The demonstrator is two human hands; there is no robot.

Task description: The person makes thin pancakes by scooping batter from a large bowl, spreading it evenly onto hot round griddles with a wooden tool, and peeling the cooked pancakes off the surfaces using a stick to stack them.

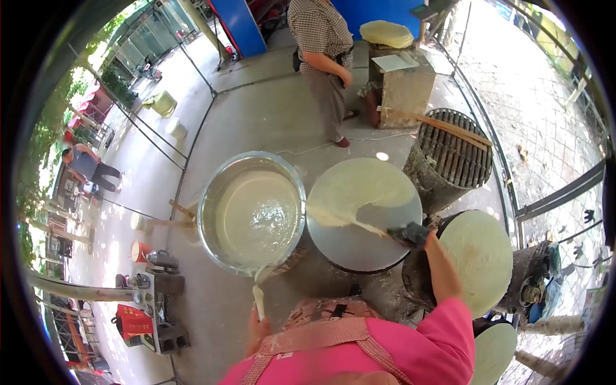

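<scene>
My left hand (258, 328) is closed round the batter-coated handle of a ladle (258, 300) at the near edge of a wide metal basin (206, 228). The ladle's far end is hidden at the rim. Pale, wet batter (253, 215) fills much of the basin. My right hand (410, 235), in a dark glove, grips a thin batter spreader (371, 228) over a round griddle (366, 249). A layer of batter (353, 179) covers the griddle's far and left parts; its near part is bare and grey.
A second griddle with a pale round pancake (478, 260) stands to my right, another pancake (495, 353) nearer. Wooden sticks (449, 128) lie across a slatted drum (443, 170). Ahead, a person (321, 54) stands beside a stand (407, 90) topped by pale flatbreads (386, 34).
</scene>
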